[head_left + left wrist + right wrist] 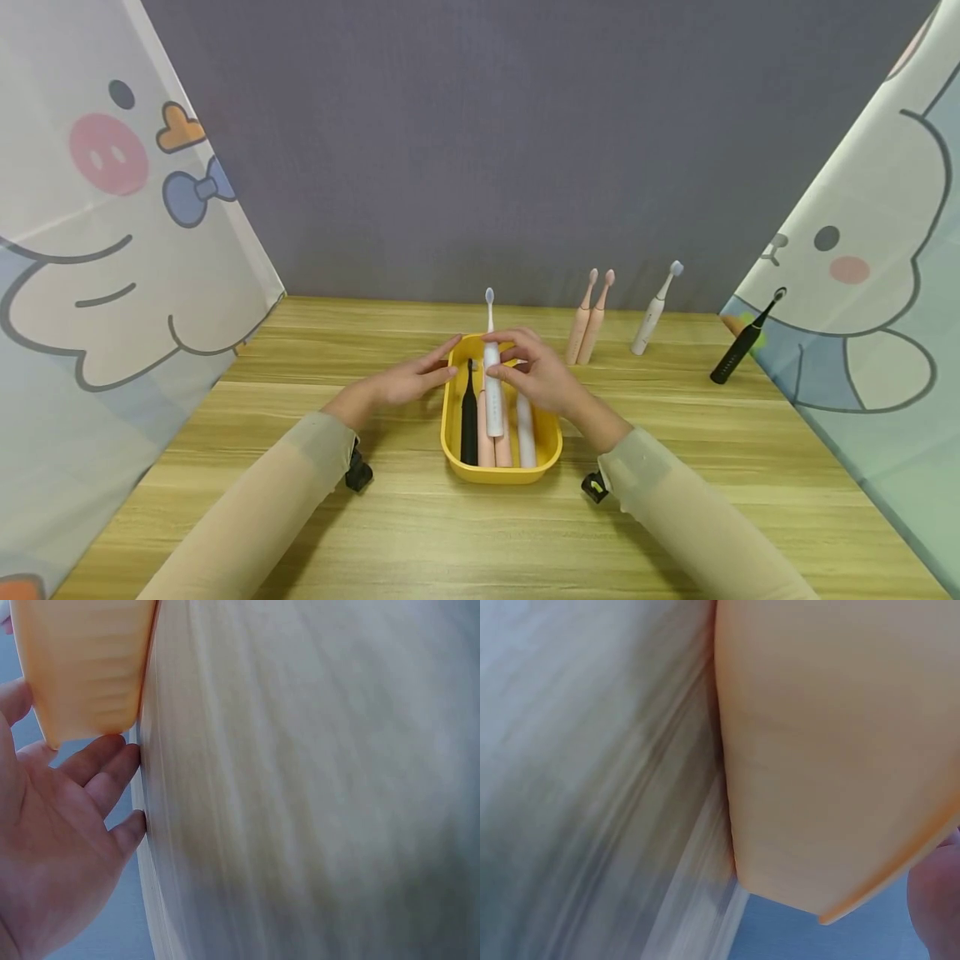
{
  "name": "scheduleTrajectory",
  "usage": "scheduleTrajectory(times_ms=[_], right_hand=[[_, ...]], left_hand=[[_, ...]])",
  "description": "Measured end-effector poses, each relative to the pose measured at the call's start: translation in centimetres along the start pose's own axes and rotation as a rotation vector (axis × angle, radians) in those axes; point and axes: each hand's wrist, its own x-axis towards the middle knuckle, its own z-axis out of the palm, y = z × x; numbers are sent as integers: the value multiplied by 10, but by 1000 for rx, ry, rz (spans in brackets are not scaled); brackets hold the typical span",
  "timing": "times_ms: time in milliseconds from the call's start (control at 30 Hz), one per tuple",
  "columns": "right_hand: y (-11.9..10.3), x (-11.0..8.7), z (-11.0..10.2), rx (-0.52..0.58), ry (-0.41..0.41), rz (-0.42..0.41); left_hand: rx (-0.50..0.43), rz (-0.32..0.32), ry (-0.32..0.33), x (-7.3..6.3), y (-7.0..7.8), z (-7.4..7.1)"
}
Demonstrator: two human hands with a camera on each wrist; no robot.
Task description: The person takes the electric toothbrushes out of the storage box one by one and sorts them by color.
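Observation:
My right hand (542,375) pinches a white electric toothbrush (492,398) between fingers and thumb, its brush head pointing away from me. That toothbrush overlaps a yellow basket (501,476) in the head view. Inside the basket lie a black electric toothbrush (468,425), two pink ones (486,446) and another white one (526,437). My left hand (408,382) touches the basket's left side near its far corner, fingers extended. In the left wrist view, the left hand's (60,825) fingertips meet the basket's outer wall (90,667). Only part of the right hand (936,896) shows in the right wrist view.
Two pink electric toothbrushes (586,329) stand side by side on the wooden table (375,533), right of the basket. Farther right stand a white one (649,321) and a black one (738,350). A grey panel (465,150) rises behind; cartoon-printed sheets flank both sides.

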Motion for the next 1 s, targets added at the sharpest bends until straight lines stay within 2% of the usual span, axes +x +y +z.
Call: scheduleTrajectory(times_ms=[333,767,1000], right_hand=[[-4,-1,-1,0,31,-7],[-7,-4,1,80,68,-47],[-7,-7,0,145,76,-24]], left_hand=[[-11,19,-7,-1,0,0],[-12,24,0,-3,2,1],[-10,26,3,-1,2,1]])
